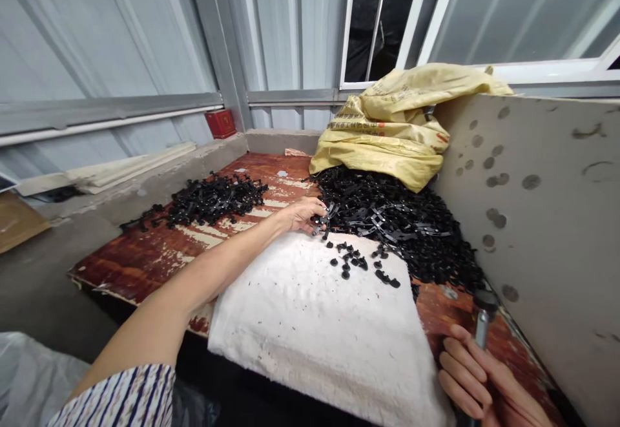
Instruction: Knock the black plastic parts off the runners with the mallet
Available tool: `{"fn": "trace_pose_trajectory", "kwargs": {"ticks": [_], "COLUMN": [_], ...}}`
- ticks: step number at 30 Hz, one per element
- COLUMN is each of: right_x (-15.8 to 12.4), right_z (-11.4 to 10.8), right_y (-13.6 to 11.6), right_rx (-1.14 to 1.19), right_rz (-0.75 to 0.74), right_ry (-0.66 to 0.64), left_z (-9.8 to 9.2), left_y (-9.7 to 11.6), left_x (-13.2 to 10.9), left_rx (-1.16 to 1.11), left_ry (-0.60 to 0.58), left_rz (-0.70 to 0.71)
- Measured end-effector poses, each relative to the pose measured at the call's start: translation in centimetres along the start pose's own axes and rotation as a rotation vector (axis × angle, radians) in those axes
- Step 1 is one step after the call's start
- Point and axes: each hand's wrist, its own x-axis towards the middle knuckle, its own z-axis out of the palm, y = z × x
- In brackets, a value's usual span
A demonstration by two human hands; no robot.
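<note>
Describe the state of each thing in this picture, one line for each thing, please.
left hand: touching black plastic pieces
black plastic pieces: heaped, some scattered on white pad
white pad: lying on wooden board
right hand: gripping black-headed metal tool
black-headed metal tool: held upright
yellow woven sack: crumpled

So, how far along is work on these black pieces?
Done, it seems: a few loose black pieces sit on the white padded cloth, and a tangled heap lies on the board. In hand: the left hand pinches pieces at the big heap's edge; the right hand grips a metal-shafted tool. Remaining: most of the big black heap beside the yellow sack.
</note>
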Motion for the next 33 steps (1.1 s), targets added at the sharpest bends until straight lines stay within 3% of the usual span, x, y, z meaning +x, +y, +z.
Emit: {"fn": "trace_pose_trajectory", "kwargs": {"ticks": [4, 8, 17, 20, 22, 24, 27, 30, 33], "right_x": [-0.1, -0.1, -0.1, -0.2, -0.3, -0.3, -0.2, -0.1, -0.2], "right_z": [-0.3, -0.4, -0.1, 0.1, 0.3, 0.3, 0.2, 0.0, -0.2], "right_y": [0.2, 0.3, 0.1, 0.2, 0.2, 0.4, 0.7, 0.9, 0.9], "right_rx": [0.069, 0.083, 0.148, 0.131, 0.101, 0.047, -0.091, -0.177, -0.185], "right_rz": [-0.004, -0.006, 0.022, 0.003, -0.012, -0.041, -0.111, -0.158, -0.194], "right_ry": [-0.020, -0.038, 0.037, 0.056, 0.061, 0.045, -0.026, -0.114, -0.175], "left_z": [0.7, 0.5, -1.8, -2.6, -2.5, -1.8, 0.5, 3.9, 7.5], "left_y": [-0.1, 0.1, 1.7, 2.5, 2.5, 1.9, 0.2, -1.4, -2.3], "left_x": [0.7, 1.2, 2.3, 1.3, -0.4, -2.8, -6.4, -9.2, -10.5], "left_rx": [0.019, 0.037, 0.012, -0.045, -0.120, -0.291, -0.360, -0.278, -0.019], "left_ry": [0.080, 0.168, 0.394, 0.425, 0.329, 0.066, -0.133, -0.296, -0.523], "left_rz": [0.012, 0.110, 0.413, 0.476, 0.442, 0.330, 0.226, 0.135, 0.126]}}
